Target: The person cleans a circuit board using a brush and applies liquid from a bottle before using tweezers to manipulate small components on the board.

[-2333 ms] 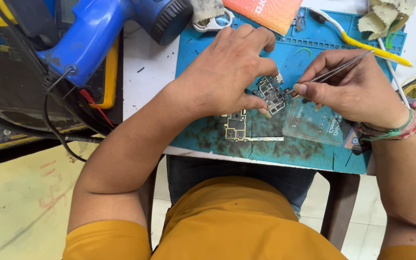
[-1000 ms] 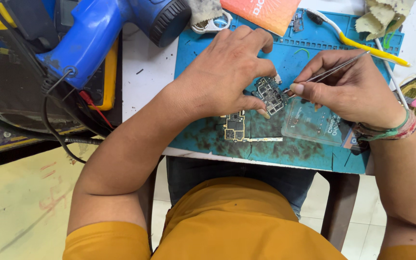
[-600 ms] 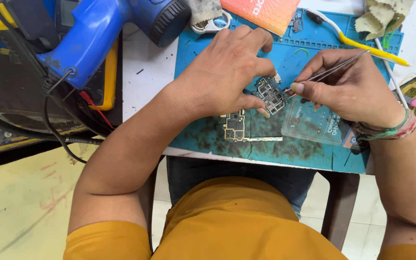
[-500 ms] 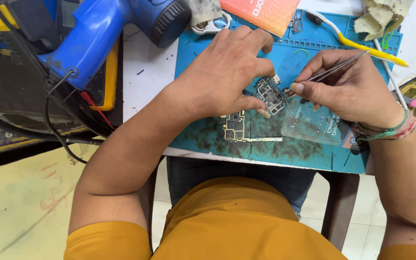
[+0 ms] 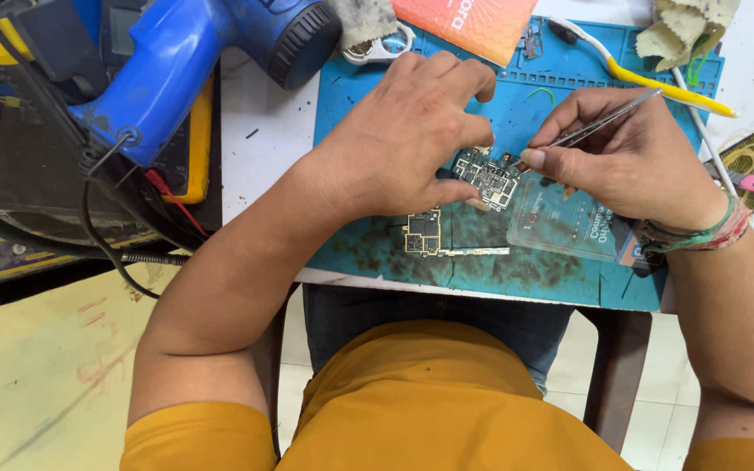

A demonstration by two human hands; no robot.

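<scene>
- Head view: left hand [image 5: 403, 139] pressed palm-down on the blue work mat [image 5: 359, 105], fingers curled, fingertips pinning the small circuit board [image 5: 484, 177] at its top and left edge.
- Right hand [image 5: 630, 161] pinched shut on metal tweezers [image 5: 599, 126]; tips down at the board's upper right corner, touching or just off it, too fine to tell.
- Board lies mid-mat, tilted, just left of a clear plastic cover [image 5: 569, 218] partly under the right hand.
- Second board piece [image 5: 423, 232] with a thin strip sits just below the held board, untouched.
- Step in hand, judged: fine pick or lift of a small part or shield at the board corner, left hand acting as the clamp.
- Next move likely calls for steady tweezer tips, light lever force, left fingertips holding firm so the board cannot skate on the mat.
- Surroundings: blue hot-air gun [image 5: 211, 61] and yellow meter [image 5: 194, 144] at upper left, near the left forearm; orange box [image 5: 469, 22] above the left hand; yellow-handled tool [image 5: 656, 83] and a rag [image 5: 687, 30] upper right; white desk [image 5: 263, 157] under the mat.
- No other view available.
</scene>
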